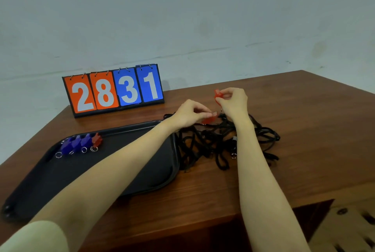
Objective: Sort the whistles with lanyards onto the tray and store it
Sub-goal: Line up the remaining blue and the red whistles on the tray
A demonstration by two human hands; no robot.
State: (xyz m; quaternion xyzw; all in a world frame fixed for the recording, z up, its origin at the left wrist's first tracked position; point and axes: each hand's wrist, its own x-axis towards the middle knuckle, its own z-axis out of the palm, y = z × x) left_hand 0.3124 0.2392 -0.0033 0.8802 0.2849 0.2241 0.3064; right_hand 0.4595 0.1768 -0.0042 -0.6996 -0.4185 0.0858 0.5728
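Observation:
A black tray (142, 174) lies on the left of the wooden table. In its far left corner sit three blue whistles (76, 144) and one red whistle (97, 140), each with a metal ring. To the right of the tray lies a tangle of black lanyards (213, 144). Above the tangle my right hand (233, 99) pinches a red whistle (218, 94). My left hand (190, 112) pinches a second red whistle (210, 119), which hangs just over the lanyards.
A flip scoreboard (113, 89) reading 28 and 31 stands at the back of the table (304, 129) against the wall. The table's front edge drops off at the lower right, where a light perforated surface (349, 229) shows below.

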